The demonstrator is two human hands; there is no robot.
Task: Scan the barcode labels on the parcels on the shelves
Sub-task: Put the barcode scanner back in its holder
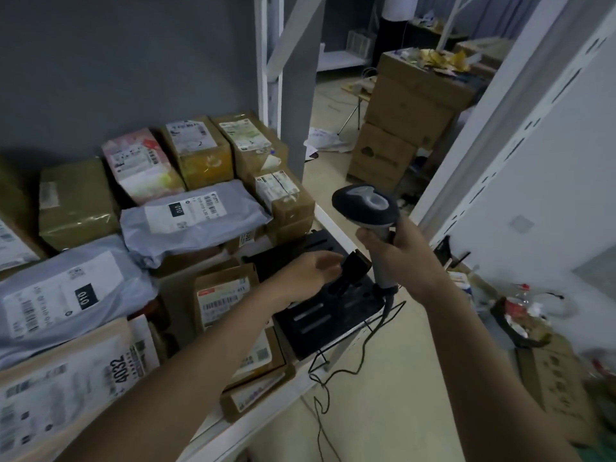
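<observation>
1. A parcel marked 4032 (63, 378) lies at the near left of the white shelf (328, 221)
2. The left hand (313, 271) reaches over a black stand (333, 315), fingers loosely spread, holding nothing
3. The right hand (396, 251) grips the barcode scanner (366, 205) upright, just beside the shelf edge

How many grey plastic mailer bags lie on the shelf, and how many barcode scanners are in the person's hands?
Grey mailer bags: 2, upper mailer bag and lower mailer bag
Barcode scanners: 1, scanner gripped by the right hand
Total: 3
</observation>
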